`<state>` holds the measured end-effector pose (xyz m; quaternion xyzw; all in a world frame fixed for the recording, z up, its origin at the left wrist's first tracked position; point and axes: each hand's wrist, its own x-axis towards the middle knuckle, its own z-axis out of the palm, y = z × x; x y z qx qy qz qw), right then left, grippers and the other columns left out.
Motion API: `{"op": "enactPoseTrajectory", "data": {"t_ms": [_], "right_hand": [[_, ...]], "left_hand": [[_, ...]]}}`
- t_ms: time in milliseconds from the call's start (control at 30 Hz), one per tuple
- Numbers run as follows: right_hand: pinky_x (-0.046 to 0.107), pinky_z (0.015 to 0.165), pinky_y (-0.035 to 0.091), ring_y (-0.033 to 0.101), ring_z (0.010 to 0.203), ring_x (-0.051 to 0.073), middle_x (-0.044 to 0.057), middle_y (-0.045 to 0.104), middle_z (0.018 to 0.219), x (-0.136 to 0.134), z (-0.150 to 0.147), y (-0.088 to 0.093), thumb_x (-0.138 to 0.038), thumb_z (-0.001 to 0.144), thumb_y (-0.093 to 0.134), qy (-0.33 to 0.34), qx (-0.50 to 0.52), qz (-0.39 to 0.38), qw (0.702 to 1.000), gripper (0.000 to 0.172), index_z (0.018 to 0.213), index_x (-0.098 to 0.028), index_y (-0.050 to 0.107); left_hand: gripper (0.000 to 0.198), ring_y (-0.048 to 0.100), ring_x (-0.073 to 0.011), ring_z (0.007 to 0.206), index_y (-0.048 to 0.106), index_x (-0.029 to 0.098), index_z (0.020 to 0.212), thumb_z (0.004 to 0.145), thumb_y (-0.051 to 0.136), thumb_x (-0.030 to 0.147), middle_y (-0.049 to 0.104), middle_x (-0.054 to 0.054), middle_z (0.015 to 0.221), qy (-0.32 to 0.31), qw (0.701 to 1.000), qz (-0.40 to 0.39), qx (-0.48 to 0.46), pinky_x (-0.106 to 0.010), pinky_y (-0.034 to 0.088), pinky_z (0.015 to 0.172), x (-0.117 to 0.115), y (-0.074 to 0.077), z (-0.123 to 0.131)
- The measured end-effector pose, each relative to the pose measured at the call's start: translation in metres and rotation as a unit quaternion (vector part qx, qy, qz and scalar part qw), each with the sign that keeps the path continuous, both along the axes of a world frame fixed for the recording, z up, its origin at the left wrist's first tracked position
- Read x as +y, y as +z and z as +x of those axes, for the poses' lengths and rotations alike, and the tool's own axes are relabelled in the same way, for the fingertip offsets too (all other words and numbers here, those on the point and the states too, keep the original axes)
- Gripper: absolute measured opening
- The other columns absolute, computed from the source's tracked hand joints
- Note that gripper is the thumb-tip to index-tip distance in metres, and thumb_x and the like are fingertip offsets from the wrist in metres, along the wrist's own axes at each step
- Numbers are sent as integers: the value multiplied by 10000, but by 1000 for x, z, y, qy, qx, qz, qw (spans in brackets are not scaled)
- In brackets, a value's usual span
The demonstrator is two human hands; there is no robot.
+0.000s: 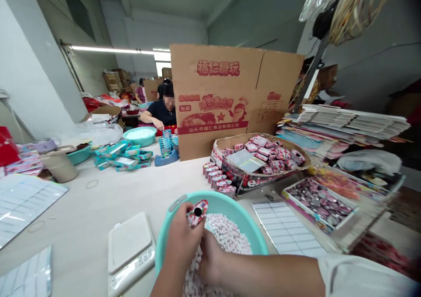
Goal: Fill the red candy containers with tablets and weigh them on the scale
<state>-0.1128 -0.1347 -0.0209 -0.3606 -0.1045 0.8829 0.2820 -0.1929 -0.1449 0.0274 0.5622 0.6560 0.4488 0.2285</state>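
Observation:
My left hand [184,229] is closed around a small red-and-white patterned tin [201,210], which is tilted with a round dark opening showing. It is above a turquoise basin [259,240] of small pale pink-white candies [230,233]. Low in the basin, among the candies, my right hand [212,255] sits just beneath and beside the left. Its fingers are mostly hidden, so what it holds, if anything, cannot be seen. Left of the basin lies a white digital scale [131,244]. Several similar tins [219,178] stand in a row behind the basin.
A cut-down carton [259,178] of patterned tins stands behind right. Beside it is a tray [289,196] of round metal lids. A tall cardboard sheet [213,91] blocks the view ahead. Teal boxes [121,154] lie left, near a co-worker [161,113]. Sticker sheets [286,227] flank the basin.

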Motion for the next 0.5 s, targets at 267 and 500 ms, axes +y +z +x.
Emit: {"op": "enactPoseTrajectory", "data": {"t_ms": [267, 500], "right_hand": [[281, 684, 567, 691, 650, 159, 54, 711, 709, 35, 25, 37, -287, 965, 433, -251, 93, -60, 962, 291, 836, -138, 645], [322, 672, 590, 734, 766, 202, 68, 743, 789, 56, 59, 67, -279, 978, 431, -302, 92, -8, 949, 250, 873, -167, 629]], "left_hand": [[381, 660, -221, 903, 592, 222, 1020, 754, 699, 473, 687, -32, 976, 95, 989, 85, -79, -329, 518, 817, -20, 16, 6], [377, 682, -265, 917, 578, 245, 1086, 783, 678, 445, 711, -58, 1028, 134, 988, -51, -63, -380, 527, 786, -42, 10, 29]]}}
